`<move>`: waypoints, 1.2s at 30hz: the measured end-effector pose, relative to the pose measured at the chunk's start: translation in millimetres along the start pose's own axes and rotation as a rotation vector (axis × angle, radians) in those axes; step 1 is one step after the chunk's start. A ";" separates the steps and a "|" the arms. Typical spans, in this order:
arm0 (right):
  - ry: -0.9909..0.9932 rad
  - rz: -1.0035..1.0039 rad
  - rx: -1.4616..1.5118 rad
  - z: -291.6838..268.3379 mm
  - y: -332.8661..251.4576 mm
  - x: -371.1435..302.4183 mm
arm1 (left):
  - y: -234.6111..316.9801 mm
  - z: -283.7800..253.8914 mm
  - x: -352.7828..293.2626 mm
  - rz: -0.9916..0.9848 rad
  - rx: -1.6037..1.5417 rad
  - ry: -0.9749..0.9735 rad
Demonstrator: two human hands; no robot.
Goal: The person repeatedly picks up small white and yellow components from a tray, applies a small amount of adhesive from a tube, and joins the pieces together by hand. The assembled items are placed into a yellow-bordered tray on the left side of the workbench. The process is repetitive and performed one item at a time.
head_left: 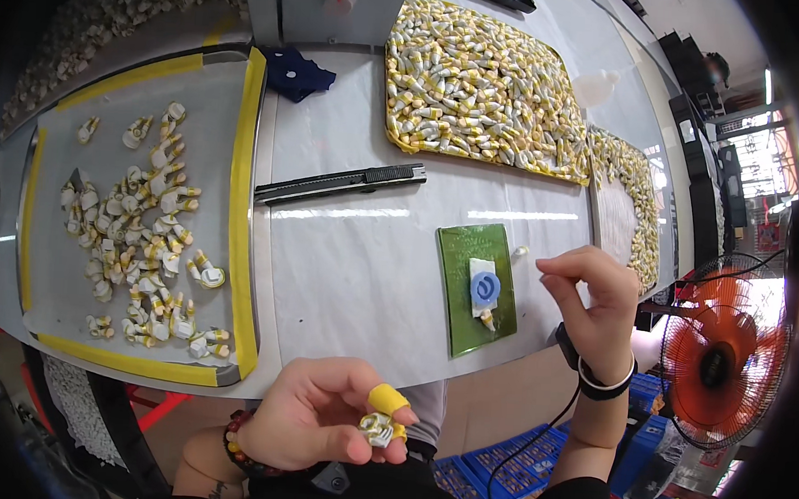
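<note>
My left hand (318, 417) is at the near table edge, its thumb and fingers closed around a small white-and-yellow figurine piece (378, 428). Yellow bands wrap its fingertips. Over the right side of the table, my right hand (593, 305) is raised in a pinch; whatever its fingertips hold, if anything, is hidden. Just left of those fingertips lies a tiny white piece (520, 251). Beside it, a green mat (456, 293) carries a round blue part (485, 289) on a white base, with a small white-and-yellow piece at its lower end.
At left, a yellow-taped tray (247, 196) holds several figurine pieces. A black utility knife (341, 184) lies mid-table. Trays packed with small pieces (480, 82) stand far back and right. A dark cloth (296, 74), an orange fan (719, 357) and blue crates (506, 463) surround the workspace.
</note>
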State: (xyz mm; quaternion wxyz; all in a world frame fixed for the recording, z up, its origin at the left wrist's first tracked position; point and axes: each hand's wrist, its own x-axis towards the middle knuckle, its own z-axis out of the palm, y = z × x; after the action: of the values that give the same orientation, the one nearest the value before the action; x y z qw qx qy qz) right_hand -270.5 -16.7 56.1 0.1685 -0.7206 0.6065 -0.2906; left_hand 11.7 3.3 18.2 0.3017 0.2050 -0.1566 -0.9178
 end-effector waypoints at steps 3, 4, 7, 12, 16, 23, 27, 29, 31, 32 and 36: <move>-0.024 -0.023 -0.067 1.1 -4.9 0.1 | 0.1 0.5 0.2 0.023 0.032 0.008; -0.011 -0.024 -0.113 -0.2 -5.7 0.8 | 0.5 0.7 0.3 0.019 0.028 0.005; -0.022 0.004 -0.220 -6.9 -4.5 9.1 | 1.4 0.9 0.0 0.022 0.038 0.013; -0.176 0.003 -0.212 -7.9 8.1 31.8 | -0.2 0.0 1.2 0.050 0.075 0.014; -0.263 0.041 -0.153 -0.9 17.5 41.4 | -2.0 -0.1 2.4 0.055 0.068 0.026; -0.151 -0.007 -0.161 6.0 3.5 31.1 | 0.9 -0.8 -0.6 0.055 0.067 0.052; -0.234 -0.184 -0.113 -2.9 -24.2 17.9 | -0.8 -2.3 0.9 0.091 0.039 0.043; -0.252 -0.277 -0.165 -0.3 -29.2 13.0 | -0.2 -2.1 0.7 0.069 0.043 0.033; -0.236 -0.282 -0.200 2.7 -28.1 9.6 | 0.3 -0.7 0.2 0.046 0.047 0.026; -0.228 -0.282 -0.218 3.4 -27.3 8.9 | 1.1 0.1 0.4 0.031 0.047 0.025; -0.279 -0.385 -0.323 -0.3 -23.2 11.6 | 4.3 2.8 1.1 -0.004 0.050 0.028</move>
State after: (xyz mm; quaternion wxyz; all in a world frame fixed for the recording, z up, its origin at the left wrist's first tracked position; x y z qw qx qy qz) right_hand -251.6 -23.2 72.6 0.0750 -0.8732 0.4677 -0.1146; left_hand 11.8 -0.2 22.1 0.2968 0.2256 -0.1748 -0.9113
